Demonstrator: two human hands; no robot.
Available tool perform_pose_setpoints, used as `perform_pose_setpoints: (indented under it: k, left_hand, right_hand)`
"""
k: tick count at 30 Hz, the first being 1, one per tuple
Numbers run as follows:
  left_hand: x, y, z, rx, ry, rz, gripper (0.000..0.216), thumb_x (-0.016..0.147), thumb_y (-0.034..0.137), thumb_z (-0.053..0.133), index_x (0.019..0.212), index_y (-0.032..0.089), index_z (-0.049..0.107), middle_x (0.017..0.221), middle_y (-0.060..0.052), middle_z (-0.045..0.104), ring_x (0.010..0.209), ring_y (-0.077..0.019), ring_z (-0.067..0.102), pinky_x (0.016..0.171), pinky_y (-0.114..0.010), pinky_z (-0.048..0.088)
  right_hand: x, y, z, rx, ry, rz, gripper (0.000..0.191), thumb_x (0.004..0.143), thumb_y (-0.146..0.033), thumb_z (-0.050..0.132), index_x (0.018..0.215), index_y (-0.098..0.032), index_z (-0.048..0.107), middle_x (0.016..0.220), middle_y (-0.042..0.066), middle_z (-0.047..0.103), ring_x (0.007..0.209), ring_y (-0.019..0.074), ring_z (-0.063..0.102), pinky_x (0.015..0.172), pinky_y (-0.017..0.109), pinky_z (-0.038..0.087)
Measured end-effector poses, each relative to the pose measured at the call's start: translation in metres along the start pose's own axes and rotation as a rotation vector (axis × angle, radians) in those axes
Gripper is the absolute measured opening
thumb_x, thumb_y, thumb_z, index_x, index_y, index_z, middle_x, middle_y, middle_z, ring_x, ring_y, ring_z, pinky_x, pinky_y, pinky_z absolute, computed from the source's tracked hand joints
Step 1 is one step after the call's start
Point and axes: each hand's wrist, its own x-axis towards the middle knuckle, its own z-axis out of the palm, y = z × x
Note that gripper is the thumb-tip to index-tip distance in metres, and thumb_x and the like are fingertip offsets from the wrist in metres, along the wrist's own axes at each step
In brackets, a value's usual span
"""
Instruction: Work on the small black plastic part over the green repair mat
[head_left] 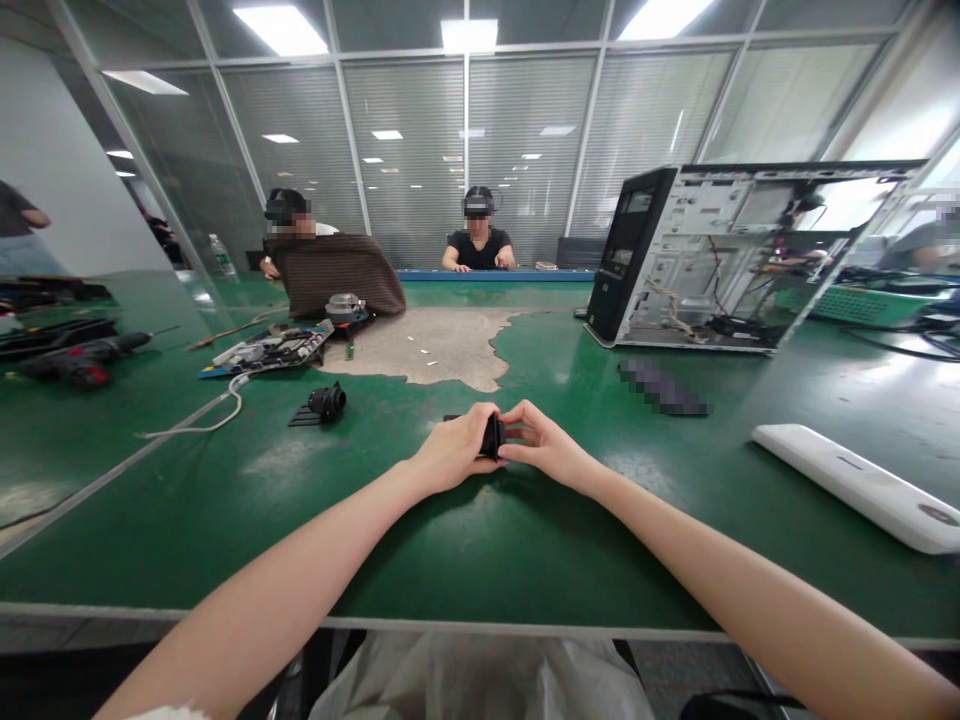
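Note:
Both my hands meet at the middle of the green table (465, 540) around a small black part (491, 437). My left hand (454, 450) curls its fingers round the part from the left. My right hand (541, 445) pinches its right side with thumb and fingertips. Most of the part is hidden by my fingers, so I cannot make out what it is.
An open computer case (720, 255) stands at the back right. A white flat cover (862, 485) lies right. A black cylindrical piece (324, 402), a white cable (217, 410) and a circuit board (274, 348) lie left. Power tools (75, 360) rest far left. Two people sit across.

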Motion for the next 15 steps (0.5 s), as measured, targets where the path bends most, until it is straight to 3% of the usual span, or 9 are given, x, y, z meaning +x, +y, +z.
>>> perform_pose_setpoints:
  k: [7, 11, 15]
  left_hand:
    - [0.0004, -0.0009, 0.0009, 0.007, 0.007, 0.007, 0.058, 0.069, 0.042, 0.057, 0.113, 0.020, 0.027, 0.104, -0.008, 0.050, 0.084, -0.0226, 0.056, 0.067, -0.033, 0.045]
    - [0.0005, -0.0011, 0.0008, -0.010, 0.006, 0.014, 0.059, 0.069, 0.042, 0.057, 0.113, 0.020, 0.027, 0.104, -0.008, 0.049, 0.085, -0.0227, 0.056, 0.068, -0.033, 0.045]
    - [0.0004, -0.0008, 0.0008, 0.002, -0.001, 0.008, 0.058, 0.069, 0.041, 0.057, 0.114, 0.020, 0.027, 0.104, -0.008, 0.050, 0.084, -0.0223, 0.056, 0.067, -0.033, 0.045]
  right_hand:
    - [-0.0001, -0.0044, 0.0027, 0.018, 0.036, 0.032, 0.019, 0.073, -0.027, 0.057, 0.084, -0.020, 0.044, 0.087, -0.001, 0.052, 0.080, 0.0119, 0.056, 0.074, 0.030, 0.046]
    - [0.0021, -0.0033, 0.0033, 0.000, 0.077, 0.064, 0.025, 0.070, -0.027, 0.059, 0.089, -0.020, 0.045, 0.094, 0.001, 0.050, 0.085, 0.0130, 0.054, 0.078, 0.032, 0.045]
    - [0.0012, -0.0002, 0.0017, -0.004, 0.026, 0.039, 0.026, 0.069, -0.024, 0.060, 0.088, -0.020, 0.044, 0.096, 0.002, 0.048, 0.089, 0.0134, 0.054, 0.081, 0.033, 0.044]
